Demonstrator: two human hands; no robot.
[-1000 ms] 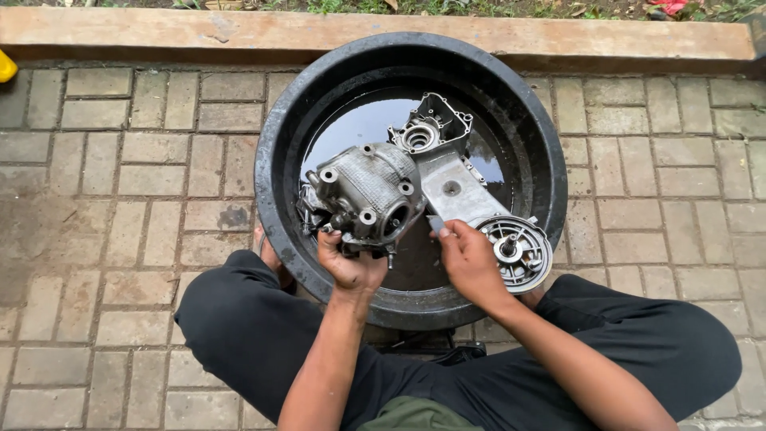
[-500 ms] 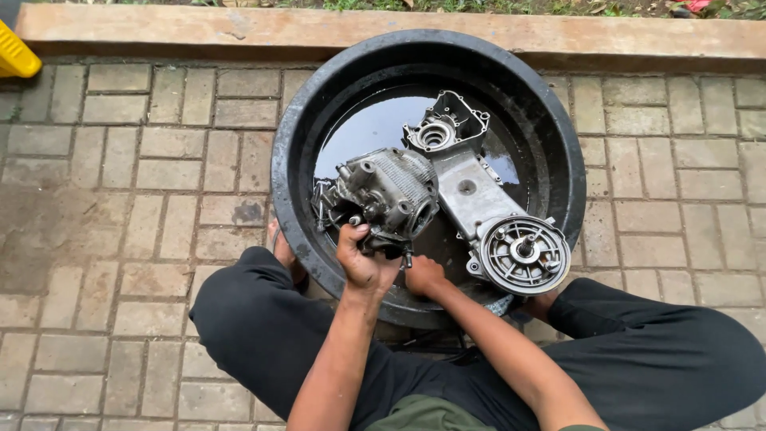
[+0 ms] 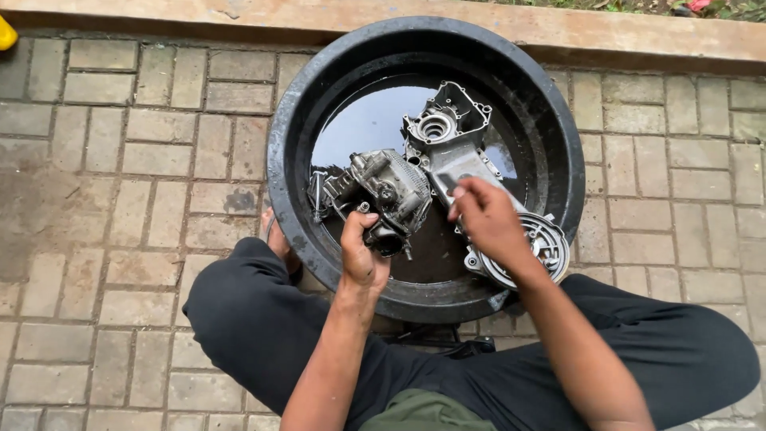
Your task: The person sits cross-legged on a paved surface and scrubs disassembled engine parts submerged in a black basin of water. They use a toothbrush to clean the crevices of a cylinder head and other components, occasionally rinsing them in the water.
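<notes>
A grey metal engine block [image 3: 383, 191] and a long engine casing [image 3: 455, 152] lie in a round black basin [image 3: 303, 104] holding dark liquid. My left hand [image 3: 361, 251] grips the near side of the engine block, by its round port. Over the middle of the casing hovers my right hand [image 3: 484, 217], fingers pinched together; whether it holds something small I cannot tell. The casing's round end [image 3: 546, 247] shows beside my right wrist.
The basin stands on grey brick paving [image 3: 136, 199] between my crossed legs in black trousers [image 3: 247, 319]. A concrete kerb [image 3: 263, 12] runs along the far edge. A yellow object [image 3: 6, 33] sits at the upper left corner.
My right hand has risen from the near rim of the basin to the middle of the casing. The left hand has shifted its grip lower on the engine block.
</notes>
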